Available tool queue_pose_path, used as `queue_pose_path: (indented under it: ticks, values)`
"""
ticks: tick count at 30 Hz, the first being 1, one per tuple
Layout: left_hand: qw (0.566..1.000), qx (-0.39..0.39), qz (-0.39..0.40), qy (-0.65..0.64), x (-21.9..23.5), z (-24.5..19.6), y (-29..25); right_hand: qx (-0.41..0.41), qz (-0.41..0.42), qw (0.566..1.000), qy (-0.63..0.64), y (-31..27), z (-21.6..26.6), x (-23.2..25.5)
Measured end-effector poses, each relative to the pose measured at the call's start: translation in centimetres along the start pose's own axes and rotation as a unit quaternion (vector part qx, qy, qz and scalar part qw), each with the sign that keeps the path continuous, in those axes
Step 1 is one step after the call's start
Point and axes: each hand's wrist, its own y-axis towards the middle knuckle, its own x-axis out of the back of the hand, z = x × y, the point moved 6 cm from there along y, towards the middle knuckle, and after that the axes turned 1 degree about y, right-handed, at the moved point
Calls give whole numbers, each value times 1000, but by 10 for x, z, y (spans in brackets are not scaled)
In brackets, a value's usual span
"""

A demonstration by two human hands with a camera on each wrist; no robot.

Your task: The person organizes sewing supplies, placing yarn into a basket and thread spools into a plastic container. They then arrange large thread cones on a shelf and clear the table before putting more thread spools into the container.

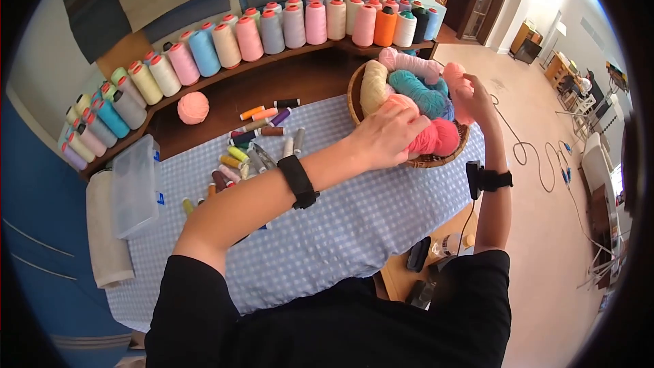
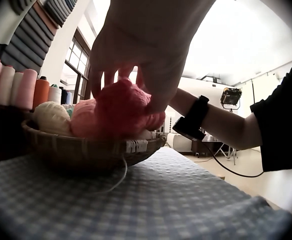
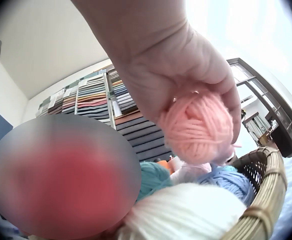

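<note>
My left hand (image 1: pixel 390 135) reaches over the near side of a woven basket (image 2: pixel 76 149) and grips a deep pink ball of yarn (image 2: pixel 123 107), fingers curled down over it. At the basket's right side my right hand (image 1: pixel 482 103) holds a salmon-pink skein of yarn (image 3: pixel 198 127) above the rim. Around them in the basket lie a cream skein (image 1: pixel 374 88), a teal skein (image 1: pixel 419 92), a pale pink skein (image 1: pixel 412 65) and a blue skein (image 3: pixel 228 182). White yarn (image 3: pixel 186 212) sits close below the right hand. A blurred oval covers the left part of the right wrist view.
Loose small thread spools (image 1: pixel 255 157) lie on the checked cloth (image 1: pixel 320 225) left of the basket. Large thread cones (image 1: pixel 238 37) line the curved shelf behind, near a pink yarn ball (image 1: pixel 193 108). A clear plastic box (image 1: pixel 134 187) stands at the left, beside a fabric roll (image 1: pixel 107 232).
</note>
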Motion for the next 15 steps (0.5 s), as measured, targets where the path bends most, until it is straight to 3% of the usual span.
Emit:
queue_pose_path:
  ticks: [1, 3, 5, 7, 11, 13, 14, 15]
  values:
    - [999, -43, -27, 13, -1, -2, -1, 16, 18, 1000, -5, 6, -15, -14]
    - [998, -49, -17, 32, -23, -7, -5, 49, 48, 997, -37, 8, -18, -33]
    - [997, -28, -23, 73, -17, 5, -14, -3, 44, 999, 19, 8, -25, -29]
    - [998, -40, -38, 21, -10, 2, -20, -57, 45, 997, 18, 4, -19, -21]
    - [1000, -13, -22, -3, 5, 16, -32, -48, 88, 995, 25, 1, -13, -21]
    - [999, 40, 20, -4, 26, 44, -44, -45, 87, 995, 25, 1, -12, -21]
    - [994, 94, 21, 57, 45, 65, -57, -44, 84, 995, 25, 0, -12, -22]
    - [971, 193, 72, 119, 65, 95, -70, -48, 86, 995, 26, -1, -12, -22]
